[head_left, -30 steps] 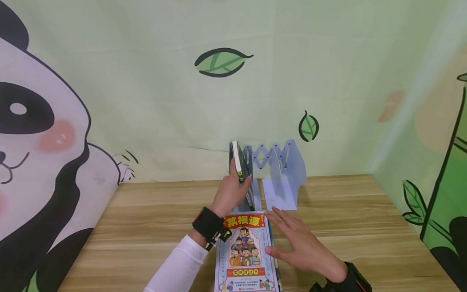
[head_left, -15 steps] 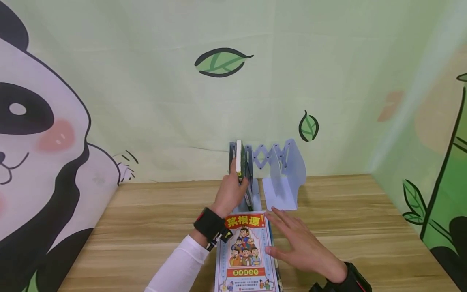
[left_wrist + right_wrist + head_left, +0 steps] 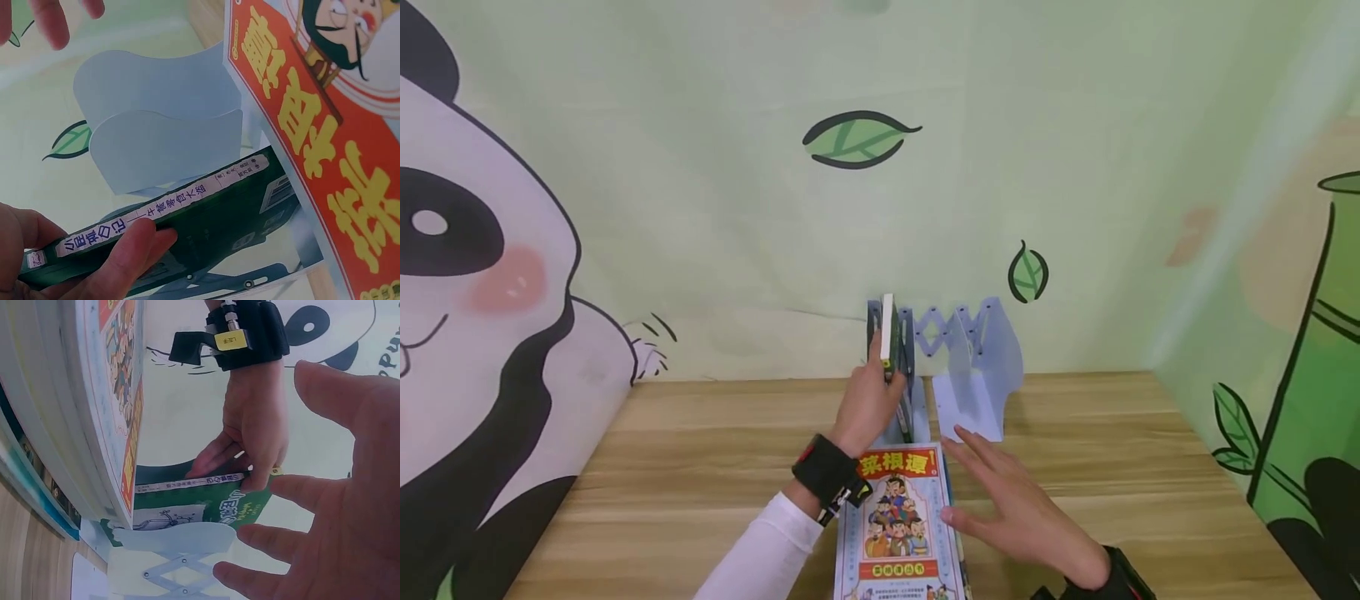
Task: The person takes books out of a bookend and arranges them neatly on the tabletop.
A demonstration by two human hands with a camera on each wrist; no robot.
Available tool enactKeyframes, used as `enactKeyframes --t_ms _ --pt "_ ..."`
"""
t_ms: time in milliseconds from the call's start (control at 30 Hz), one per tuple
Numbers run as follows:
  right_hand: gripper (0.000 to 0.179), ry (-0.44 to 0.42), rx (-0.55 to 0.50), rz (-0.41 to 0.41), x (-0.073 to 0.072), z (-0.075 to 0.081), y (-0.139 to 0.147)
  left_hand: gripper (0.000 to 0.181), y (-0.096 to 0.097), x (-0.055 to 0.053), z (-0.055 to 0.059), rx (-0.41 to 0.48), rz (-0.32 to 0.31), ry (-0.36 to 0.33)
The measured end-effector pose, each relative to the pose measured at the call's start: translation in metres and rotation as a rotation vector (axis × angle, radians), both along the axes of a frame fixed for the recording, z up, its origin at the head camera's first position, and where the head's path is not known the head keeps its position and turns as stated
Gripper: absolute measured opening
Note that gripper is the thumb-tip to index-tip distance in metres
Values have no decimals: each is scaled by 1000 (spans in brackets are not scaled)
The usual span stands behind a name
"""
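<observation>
My left hand (image 3: 867, 407) grips a green book (image 3: 212, 215) with a white spine label, thumb on one side and fingers on the other. The book stands nearly upright within the left section of a pale blue expanding bookend (image 3: 973, 396). Before the bookend lies a stack of books, topped by one with a red title band and cartoon figures (image 3: 898, 521). My right hand (image 3: 1018, 508) is beside the stack's right side, fingers spread and holding nothing. In the right wrist view, the left hand (image 3: 256, 428) holds the green book at its upper end.
The bookend's right section (image 3: 1000, 358) has tall curved plates and a zigzag linkage (image 3: 932, 329). Behind the wooden table (image 3: 700, 467) hangs a green cloth backdrop (image 3: 722, 208) printed with a panda and leaves.
The green book, leaning left a second ago, now stands straighter, its top moved right by my left hand. My right hand keeps its place by the stack. The head view has shifted slightly.
</observation>
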State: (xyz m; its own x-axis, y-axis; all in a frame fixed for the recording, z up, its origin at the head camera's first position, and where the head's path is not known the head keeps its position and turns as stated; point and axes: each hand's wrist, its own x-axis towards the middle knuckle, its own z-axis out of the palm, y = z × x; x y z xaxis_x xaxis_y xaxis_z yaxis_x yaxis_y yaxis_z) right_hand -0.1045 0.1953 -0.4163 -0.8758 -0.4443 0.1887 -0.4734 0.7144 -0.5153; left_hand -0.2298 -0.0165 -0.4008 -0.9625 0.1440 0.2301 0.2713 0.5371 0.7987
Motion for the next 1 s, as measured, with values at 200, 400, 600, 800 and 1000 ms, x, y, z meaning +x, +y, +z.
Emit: enactKeyframes --t_ms 200,400,600,800,1000 --pt "86 -9 12 16 2 2 -5 76 -1 1 4 -7 -8 28" --pt "89 7 36 26 0 5 -6 75 -1 3 9 7 -6 66" --pt "88 1 43 20 -1 9 -7 75 -3 6 16 1 11 87" --pt "84 49 32 21 -1 14 -7 75 -5 8 21 2 24 71" --pt "86 84 39 13 0 15 -8 76 -7 11 23 3 30 48"
